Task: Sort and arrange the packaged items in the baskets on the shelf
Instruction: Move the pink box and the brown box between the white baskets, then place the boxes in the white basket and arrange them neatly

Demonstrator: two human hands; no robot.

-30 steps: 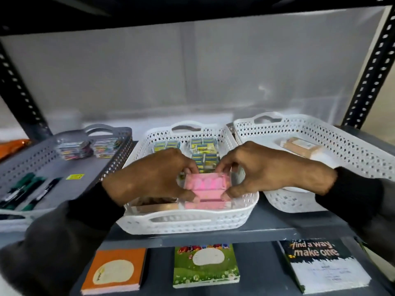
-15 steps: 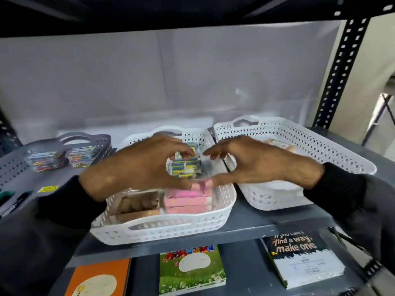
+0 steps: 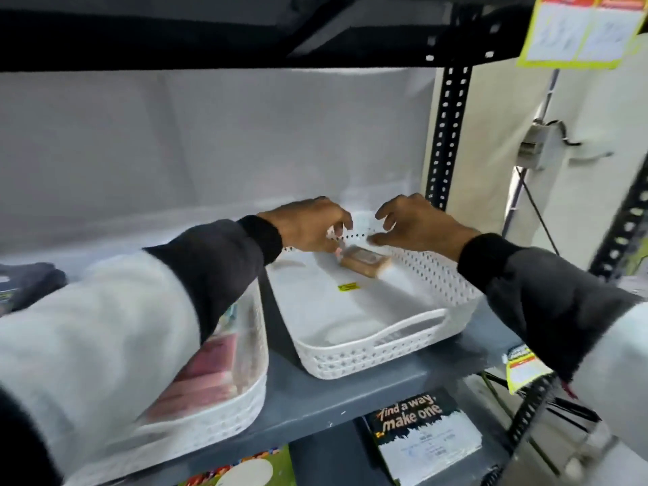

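Both hands reach over the far end of the right white basket [image 3: 368, 342] on the shelf [image 3: 350, 391]. The left hand [image 3: 308, 226] pinches something small beside the brown packet [image 3: 364, 263]; what it is, blur hides. The right hand [image 3: 417, 224] hovers with fingers spread, holding nothing. A hasty grab could knock the packet askew or shove the light basket back; the left sleeve could drag across the middle basket [image 3: 224, 415].

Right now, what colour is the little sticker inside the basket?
Yellow sticker on the white basket floor, head view.
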